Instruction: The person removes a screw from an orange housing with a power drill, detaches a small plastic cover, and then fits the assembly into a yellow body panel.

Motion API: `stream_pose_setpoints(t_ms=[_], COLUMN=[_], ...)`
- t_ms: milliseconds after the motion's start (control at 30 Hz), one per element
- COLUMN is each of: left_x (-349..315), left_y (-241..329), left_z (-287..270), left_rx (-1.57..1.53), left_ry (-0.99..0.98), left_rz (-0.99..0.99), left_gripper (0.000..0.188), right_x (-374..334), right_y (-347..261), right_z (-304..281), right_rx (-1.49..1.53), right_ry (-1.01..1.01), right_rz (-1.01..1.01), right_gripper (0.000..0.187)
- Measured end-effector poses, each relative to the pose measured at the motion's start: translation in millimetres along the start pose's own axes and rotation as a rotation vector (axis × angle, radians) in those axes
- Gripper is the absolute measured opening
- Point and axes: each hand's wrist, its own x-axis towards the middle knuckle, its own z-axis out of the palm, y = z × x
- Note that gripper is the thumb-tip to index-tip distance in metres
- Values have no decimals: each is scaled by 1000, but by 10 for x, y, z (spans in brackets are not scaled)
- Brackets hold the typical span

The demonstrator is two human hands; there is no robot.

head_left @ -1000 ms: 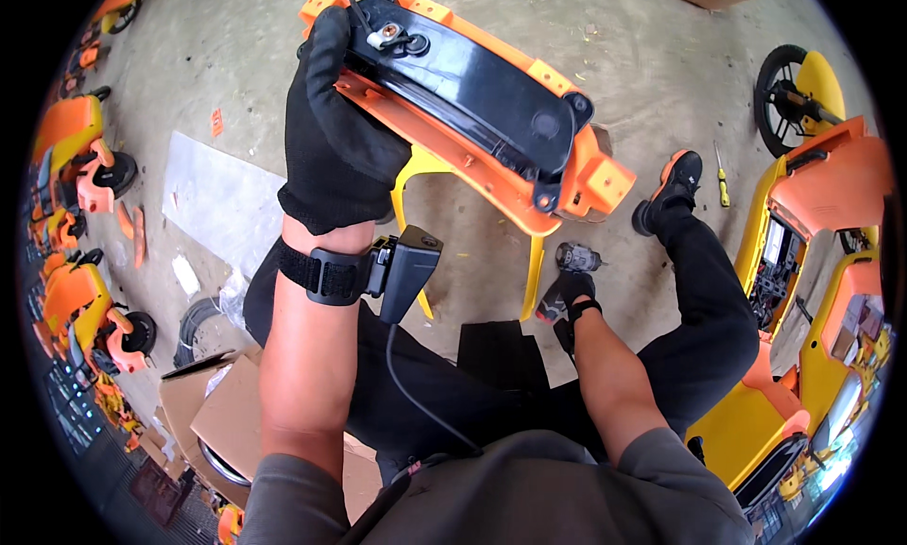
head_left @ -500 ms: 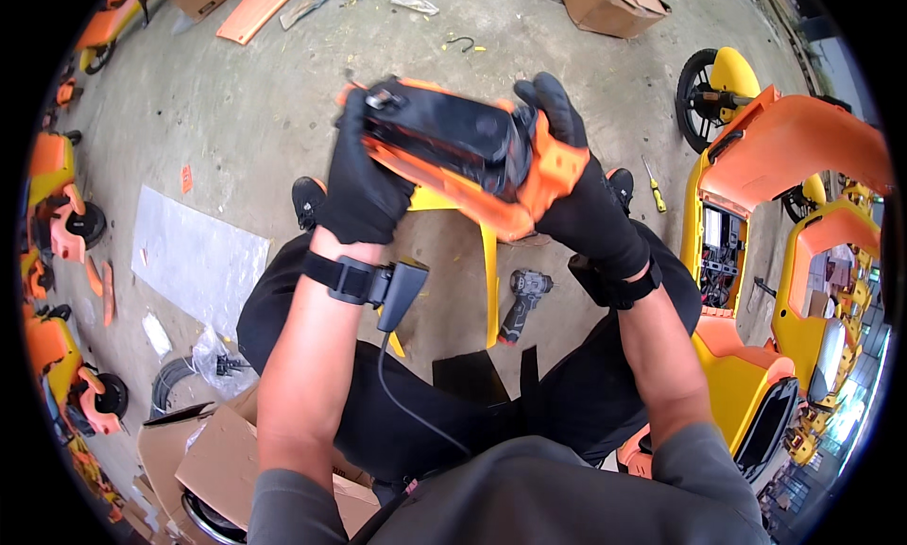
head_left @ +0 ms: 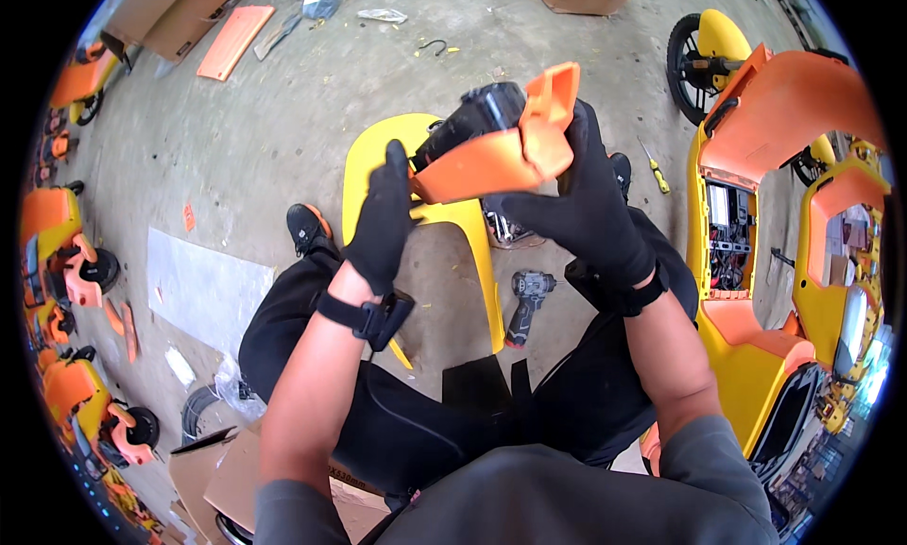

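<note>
An orange-and-black plastic part [head_left: 482, 167], perhaps a scooter body piece, is held up in front of me, tilted with its orange flap upward. My right hand [head_left: 590, 210], in a black glove, grips its right end, thumb below and fingers behind. My left hand [head_left: 380, 214], gloved too, is beside its left end, fingers straight and pointing up; whether it bears any weight I cannot tell. Under the part a curved yellow panel [head_left: 368, 158] lies on the floor between my feet. A grey cordless drill [head_left: 525, 304] lies to its right.
A yellow-handled screwdriver [head_left: 658, 177] lies right of my foot. Beyond it stands a yellow-and-orange scooter body [head_left: 704, 262] with exposed wiring. Plastic sheet [head_left: 203, 290] and an open carton [head_left: 222, 484] are on the left. An orange panel [head_left: 236, 42] lies far left. Scooters line both sides.
The part has turned, its orange side now facing me and its flap raised. My left hand has slid off its grip to straight fingers beside it. More of the yellow panel shows.
</note>
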Motion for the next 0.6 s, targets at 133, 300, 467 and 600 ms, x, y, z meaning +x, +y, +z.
stream_pose_setpoints(t_ms=[133, 300, 467, 600], left_x=[-246, -388, -339, -334], left_y=[225, 334, 330, 340], left_z=[117, 149, 165, 171], left_rx=[48, 160, 23, -2], left_ry=[167, -59, -58, -24], left_rz=[585, 683, 632, 596], left_gripper=[43, 40, 40, 39], right_x=[41, 51, 60, 79], right_y=[104, 123, 187, 202], right_z=[-115, -4, 83, 148], right_rx=[38, -25, 31, -16], right_ry=[8, -18, -22, -38], right_rz=[103, 93, 100, 48], right_gripper=[85, 87, 91, 94])
